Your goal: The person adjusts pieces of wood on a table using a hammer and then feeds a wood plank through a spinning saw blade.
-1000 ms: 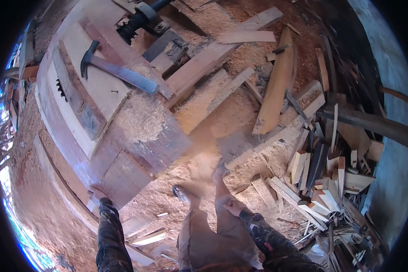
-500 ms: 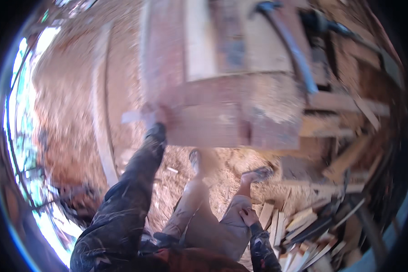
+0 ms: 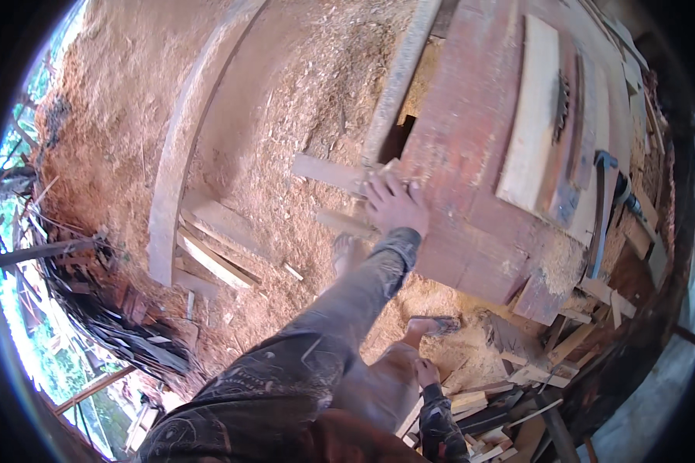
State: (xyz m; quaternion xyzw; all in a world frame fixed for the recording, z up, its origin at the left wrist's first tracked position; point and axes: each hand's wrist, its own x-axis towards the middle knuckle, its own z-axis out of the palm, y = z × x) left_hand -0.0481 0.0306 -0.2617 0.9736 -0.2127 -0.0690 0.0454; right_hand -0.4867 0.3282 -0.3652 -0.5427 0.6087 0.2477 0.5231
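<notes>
My left hand (image 3: 398,205) lies with its fingers spread on the left edge of a reddish wooden bench top (image 3: 471,224). A short wood strip (image 3: 328,171) juts out past the bench edge beside its fingertips. Down by my bent right leg, my right hand (image 3: 426,373) rests flat on the knee and holds nothing visible. Pale and dark boards (image 3: 529,116) lie on the bench top. Beyond them is a hammer (image 3: 599,220) with a bluish handle, next to a dark tool (image 3: 627,194) whose kind I cannot make out.
A long curved-looking plank (image 3: 179,154) lies on the sawdust-covered ground at left. Shorter wood pieces (image 3: 216,258) sit near its lower end. Offcuts (image 3: 479,401) are heaped at lower right, and a pile of dark slats (image 3: 123,324) stands at lower left.
My view has swung left, so the bench, boards and hammer appear farther right and tilted. My left hand remains at the bench edge, now sharp instead of blurred. The right hand stays on my leg.
</notes>
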